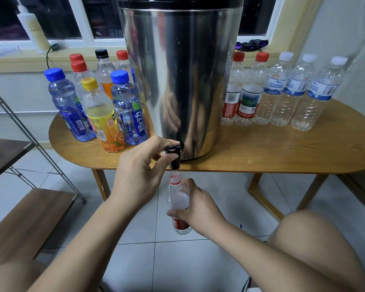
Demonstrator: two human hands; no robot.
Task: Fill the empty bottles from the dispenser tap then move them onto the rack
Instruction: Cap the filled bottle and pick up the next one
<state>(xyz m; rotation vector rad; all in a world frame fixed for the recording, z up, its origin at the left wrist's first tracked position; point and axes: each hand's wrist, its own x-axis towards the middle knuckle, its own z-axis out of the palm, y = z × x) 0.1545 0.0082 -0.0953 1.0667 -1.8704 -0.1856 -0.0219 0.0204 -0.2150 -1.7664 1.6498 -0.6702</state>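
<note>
from the head view, we are in the filling step. our left hand point(139, 165) curls its thumb and fingers around the black tap point(174, 154) at the foot of the steel dispenser point(181, 70), pinching the lever. our right hand point(195, 204) wraps around the middle of a red-labelled bottle point(178, 199), which has no cap on and hangs below the table point(282, 152) edge, its mouth just under the spout. a thin stream seems to pass into the neck, and we cannot tell how full the bottle is.

capped bottles stand on the table on both sides of the dispenser: a coloured group point(101, 106) on the left and a clear row point(282, 89) on the right that looks empty. the rack point(30, 218) stands at far left, and its visible shelves hold no bottles.

next, we judge, we must watch the level, release the lever before overflow, hold the bottle upright, cap it, and carry it left to the rack.
</note>
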